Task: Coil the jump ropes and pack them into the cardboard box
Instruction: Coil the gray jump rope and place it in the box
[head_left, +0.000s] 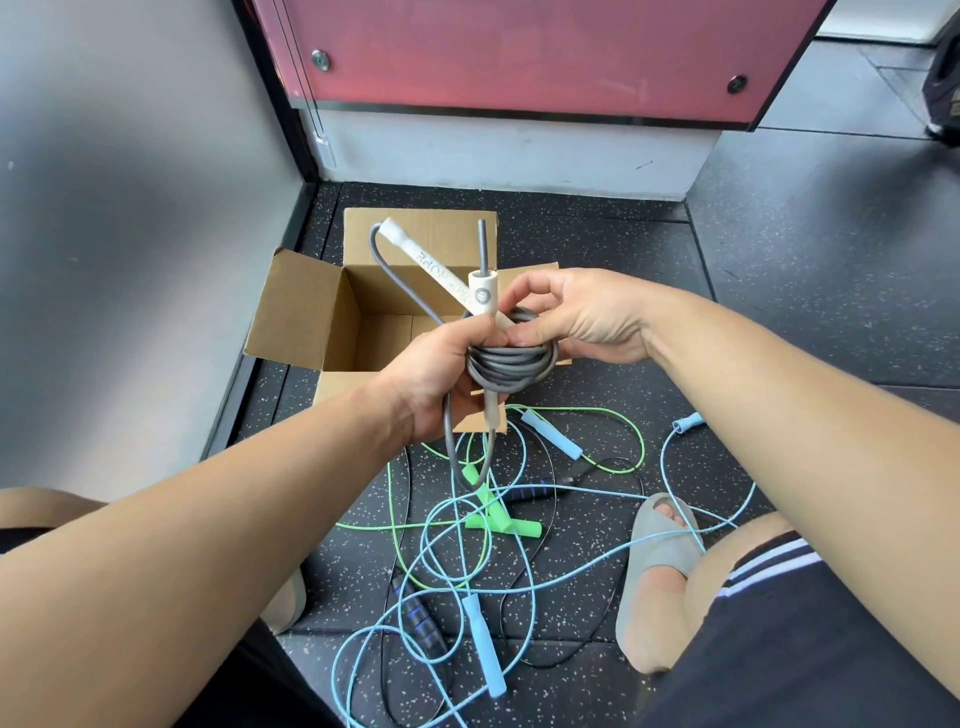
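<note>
Hands over open cardboard box (306, 317): left hand (441, 371) fingers closed around grey jump rope coil (511, 361) and its 2 white handles (483, 296); right hand (582, 317) pinches coil's top edge. Box interior bare; loose ropes (467, 545) tangled on floor nearby.

Grey slipper (660, 551) on speckled black floor (779, 291); red panel (519, 52), perhaps a cabinet.
</note>
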